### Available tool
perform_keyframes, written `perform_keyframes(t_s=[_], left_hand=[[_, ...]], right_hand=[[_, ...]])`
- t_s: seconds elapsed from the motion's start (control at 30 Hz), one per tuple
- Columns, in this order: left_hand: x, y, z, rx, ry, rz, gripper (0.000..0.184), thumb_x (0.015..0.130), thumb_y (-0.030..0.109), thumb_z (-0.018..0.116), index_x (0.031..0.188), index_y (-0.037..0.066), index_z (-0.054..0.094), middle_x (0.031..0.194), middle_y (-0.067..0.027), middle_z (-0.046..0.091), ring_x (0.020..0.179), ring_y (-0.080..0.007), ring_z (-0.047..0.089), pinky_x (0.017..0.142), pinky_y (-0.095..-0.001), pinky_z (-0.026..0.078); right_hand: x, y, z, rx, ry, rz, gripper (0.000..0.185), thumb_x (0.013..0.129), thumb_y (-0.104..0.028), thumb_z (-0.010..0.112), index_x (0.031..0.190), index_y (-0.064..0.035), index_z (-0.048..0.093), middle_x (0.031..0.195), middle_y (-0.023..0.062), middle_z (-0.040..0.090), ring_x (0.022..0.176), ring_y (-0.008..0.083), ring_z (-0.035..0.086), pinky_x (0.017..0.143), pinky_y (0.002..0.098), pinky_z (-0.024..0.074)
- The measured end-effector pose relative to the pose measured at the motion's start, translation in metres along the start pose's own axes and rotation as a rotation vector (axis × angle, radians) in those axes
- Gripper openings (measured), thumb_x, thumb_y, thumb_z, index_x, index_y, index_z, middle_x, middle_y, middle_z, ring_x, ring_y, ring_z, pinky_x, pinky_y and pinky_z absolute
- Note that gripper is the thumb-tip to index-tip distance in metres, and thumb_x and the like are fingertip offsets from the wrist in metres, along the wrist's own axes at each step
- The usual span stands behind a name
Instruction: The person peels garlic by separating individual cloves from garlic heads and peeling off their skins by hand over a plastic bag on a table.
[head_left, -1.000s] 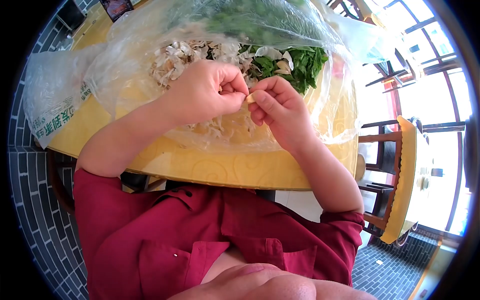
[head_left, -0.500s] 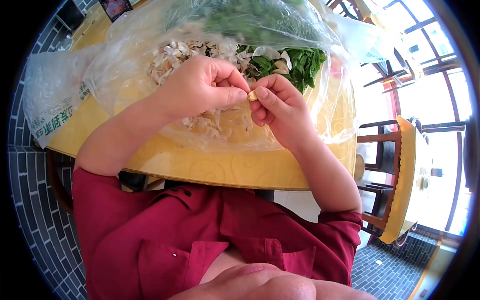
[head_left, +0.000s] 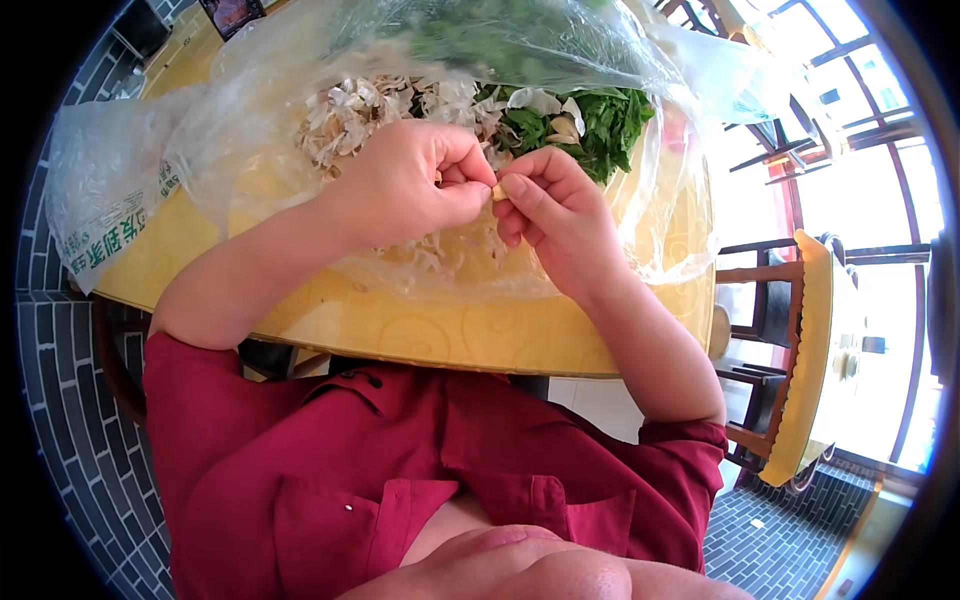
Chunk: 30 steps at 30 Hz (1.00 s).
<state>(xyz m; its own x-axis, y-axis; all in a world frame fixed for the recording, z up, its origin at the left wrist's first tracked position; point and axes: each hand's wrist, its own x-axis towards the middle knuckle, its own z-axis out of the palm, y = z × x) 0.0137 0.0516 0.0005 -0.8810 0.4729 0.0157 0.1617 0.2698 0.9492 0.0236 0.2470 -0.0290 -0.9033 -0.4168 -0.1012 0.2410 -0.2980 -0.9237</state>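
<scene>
A small pale garlic clove (head_left: 499, 192) is pinched between the thumb and fingers of my right hand (head_left: 565, 215). My left hand (head_left: 405, 190) is closed too, its thumb and fingertips meeting at the clove's left end. A bit of something yellowish-brown shows inside the curled left fingers, too small to name. Behind my hands lies a heap of dry garlic skins (head_left: 345, 115) on clear plastic. To its right are green leaves (head_left: 615, 125), with pale garlic cloves (head_left: 566, 128) on them.
A large clear plastic bag (head_left: 560, 50) with greens spreads over the back of the yellow-covered table (head_left: 430, 335). A printed plastic bag (head_left: 105, 200) hangs over the left edge. Chairs and another yellow-covered table (head_left: 800, 360) stand at right.
My left hand has shifted slightly down and right, its fingers closing tighter by the clove. Less of the clove shows now. My right hand has moved a little left.
</scene>
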Motion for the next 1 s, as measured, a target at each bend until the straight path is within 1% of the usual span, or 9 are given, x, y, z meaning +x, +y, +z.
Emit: perform_keyframes(t_s=[0.23, 0.37, 0.47, 0.57, 0.67, 0.77, 0.87, 0.97, 1.0], left_hand=[[-0.001, 0.000, 0.006, 0.081, 0.092, 0.026, 0.003, 0.079, 0.001, 0.058, 0.081, 0.000, 0.060, 0.070, 0.0006, 0.060, 0.060, -0.0023, 0.050, 0.051, -0.0195, 0.040], [-0.001, 0.003, 0.005, -0.019, 0.070, 0.019, 0.004, 0.080, 0.003, 0.057, 0.082, 0.001, 0.059, 0.068, 0.0020, 0.057, 0.059, -0.0017, 0.048, 0.049, -0.0195, 0.038], [0.002, 0.004, 0.001, -0.066, 0.058, -0.009, 0.005, 0.081, 0.005, 0.057, 0.083, 0.001, 0.059, 0.069, 0.0031, 0.056, 0.060, -0.0011, 0.046, 0.051, -0.0187, 0.036], [0.006, -0.006, -0.004, -0.128, 0.077, -0.013, 0.004, 0.081, 0.005, 0.057, 0.084, 0.002, 0.059, 0.071, 0.0041, 0.055, 0.061, -0.0006, 0.045, 0.053, -0.0179, 0.036], [0.006, -0.005, -0.004, -0.184, 0.074, -0.039, 0.004, 0.081, 0.004, 0.057, 0.083, 0.002, 0.059, 0.072, 0.0048, 0.054, 0.062, -0.0002, 0.044, 0.054, -0.0176, 0.035], [0.005, 0.000, -0.002, -0.161, 0.048, -0.046, 0.003, 0.081, 0.004, 0.057, 0.083, 0.003, 0.059, 0.072, 0.0051, 0.054, 0.061, -0.0002, 0.043, 0.053, -0.0178, 0.035], [0.004, -0.001, -0.004, -0.177, 0.015, -0.010, 0.003, 0.080, 0.004, 0.057, 0.082, 0.003, 0.059, 0.071, 0.0053, 0.053, 0.060, -0.0004, 0.043, 0.052, -0.0177, 0.034], [0.002, 0.003, -0.005, -0.128, -0.012, 0.046, 0.003, 0.079, 0.003, 0.056, 0.081, 0.004, 0.058, 0.070, 0.0054, 0.053, 0.058, -0.0007, 0.042, 0.051, -0.0182, 0.034], [0.001, 0.001, -0.004, -0.090, -0.018, 0.084, 0.004, 0.078, 0.003, 0.055, 0.080, 0.005, 0.058, 0.069, 0.0053, 0.052, 0.058, -0.0008, 0.042, 0.050, -0.0185, 0.034]], right_hand=[[0.001, 0.002, 0.003, -0.075, 0.032, -0.047, 0.013, 0.092, -0.010, 0.055, 0.097, 0.0011, 0.051, 0.080, 0.0100, 0.059, 0.064, 0.0132, 0.056, 0.056, 0.0256, 0.0476], [0.001, -0.005, 0.005, -0.001, 0.048, 0.015, 0.013, 0.092, -0.011, 0.056, 0.096, 0.0007, 0.052, 0.082, 0.0093, 0.059, 0.065, 0.0127, 0.056, 0.057, 0.0261, 0.0478], [0.002, -0.006, 0.001, 0.047, 0.044, 0.045, 0.017, 0.090, -0.013, 0.059, 0.101, -0.0012, 0.053, 0.083, 0.0088, 0.059, 0.071, 0.0142, 0.057, 0.061, 0.0274, 0.0488], [0.008, 0.012, -0.003, -0.773, 0.186, -0.511, 0.022, 0.086, -0.013, 0.063, 0.105, -0.0038, 0.055, 0.083, 0.0094, 0.059, 0.077, 0.0198, 0.059, 0.066, 0.0287, 0.0487], [0.008, -0.004, -0.001, -1.198, 0.166, -0.890, 0.024, 0.082, -0.012, 0.066, 0.104, -0.0056, 0.059, 0.084, 0.0100, 0.060, 0.081, 0.0255, 0.059, 0.070, 0.0300, 0.0481], [0.005, 0.001, -0.002, -1.085, 0.122, -0.746, 0.022, 0.080, -0.010, 0.068, 0.100, -0.0051, 0.060, 0.086, 0.0103, 0.061, 0.078, 0.0281, 0.058, 0.069, 0.0305, 0.0478], [0.001, 0.001, 0.003, -0.997, 0.123, -0.566, 0.019, 0.083, -0.011, 0.066, 0.100, -0.0042, 0.060, 0.086, 0.0083, 0.062, 0.076, 0.0216, 0.059, 0.068, 0.0287, 0.0480], [0.002, 0.004, 0.001, -0.463, 0.068, -0.297, 0.015, 0.089, -0.012, 0.060, 0.101, -0.0019, 0.060, 0.088, 0.0062, 0.063, 0.075, 0.0149, 0.059, 0.068, 0.0263, 0.0481], [0.003, 0.003, 0.000, -0.381, 0.057, -0.275, 0.015, 0.091, -0.012, 0.058, 0.101, -0.0009, 0.059, 0.089, 0.0057, 0.063, 0.076, 0.0134, 0.058, 0.068, 0.0258, 0.0481]])
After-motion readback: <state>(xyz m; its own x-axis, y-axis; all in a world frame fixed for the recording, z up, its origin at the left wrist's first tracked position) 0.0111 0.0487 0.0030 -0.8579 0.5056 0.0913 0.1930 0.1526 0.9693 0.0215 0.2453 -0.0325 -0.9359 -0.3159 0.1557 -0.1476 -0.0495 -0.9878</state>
